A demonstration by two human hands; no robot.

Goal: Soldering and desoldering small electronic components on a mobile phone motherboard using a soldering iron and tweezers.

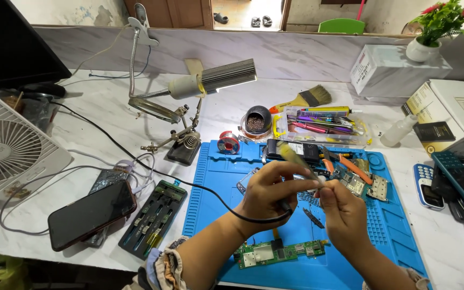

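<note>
My left hand (269, 192) is closed around a soldering iron (292, 157) with a yellow handle, held up over the blue silicone work mat (216, 182). The iron's black cable (135, 161) runs off to the left across the table. My right hand (343, 210) sits just right of it, fingertips pinched at the iron's front end on something small and pale that I cannot make out. A green circuit board (277, 252) lies on the mat below both hands. A small dark strip (313, 217) rests on the mat between them.
A black phone (91, 214) and a dark repair jig (150, 219) lie left of the mat. Behind stand a helping-hands stand with lamp (189, 137), solder spool (227, 143), tip-cleaner pot (257, 121), tool tray (323, 126). White fan (9, 147) far left; phones and boxes (447, 177) right.
</note>
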